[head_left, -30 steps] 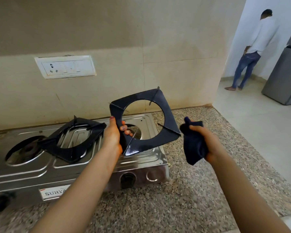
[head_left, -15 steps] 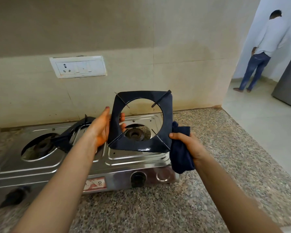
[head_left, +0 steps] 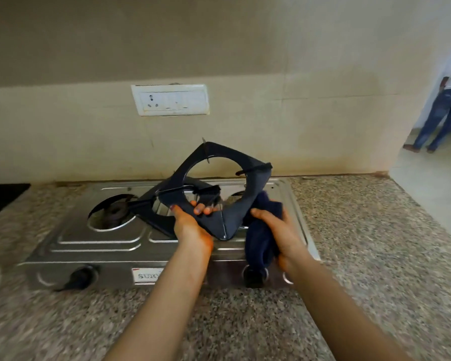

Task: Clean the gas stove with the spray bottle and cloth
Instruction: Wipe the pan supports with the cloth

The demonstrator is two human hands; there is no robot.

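Gas stove [head_left: 94,241] steel was seen across the centre of the frame, set on the speckled desk [head_left: 362,230] against the tiled wall. Left of centre, one burner [head_left: 114,212] was exposed, and a second pan support [head_left: 151,212] was laid askew beside it, apparently lifted off to free the top for wiping. At centre, the pan support [head_left: 255,186] was held tilted above the stove, the left hand [head_left: 190,225] closed on its lower corner, probably so its faces could be reached. Just right of centre, the cloth [head_left: 261,241] was bunched in the closed right hand [head_left: 279,233] and pressed to the support's right edge. No spray bottle was visible.
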